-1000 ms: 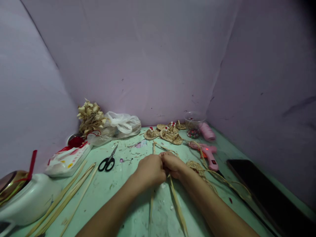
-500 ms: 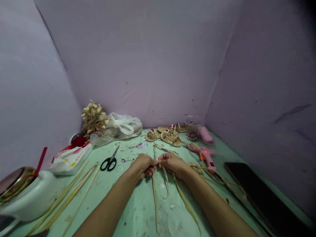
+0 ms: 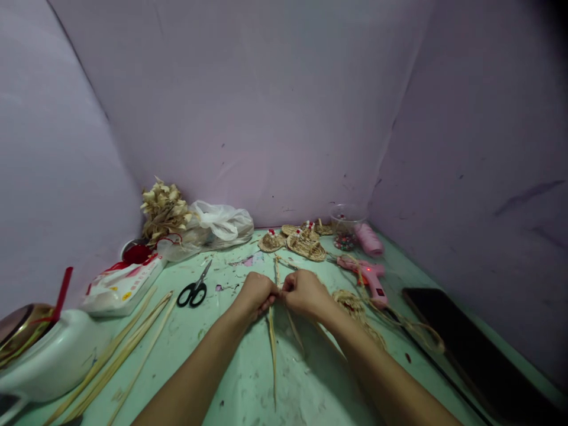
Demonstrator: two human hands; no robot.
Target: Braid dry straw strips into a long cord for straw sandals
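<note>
Close together over the middle of the green table [image 3: 248, 384], both hands work on a thin braid [image 3: 277, 271] of pale dried plant strips. My left hand [image 3: 257, 294] pinches the braid, its fingers curled under. My right hand [image 3: 307, 291] is closed on the strips right beside it, back of the hand up; its fingertips are partly hidden. One loose strip [image 3: 273, 358] hangs toward me below the left hand, and a shorter one [image 3: 295, 331] trails under the right. A coil of braided straw [image 3: 355, 307] lies beside the right wrist.
Black scissors [image 3: 195, 290] and loose straw strips [image 3: 119, 355] lie left. Behind are small woven straw slippers [image 3: 306, 245] and a white plastic bag [image 3: 224, 223]. Right are a pink glue gun [image 3: 375, 281] with a lit red light, a pink thread spool [image 3: 369, 239] and a black phone-like slab [image 3: 461, 349].
My right hand has turned over more, its back now facing up, and draws at the strips beside the left. The hanging strips have shifted; the view has moved slightly.
</note>
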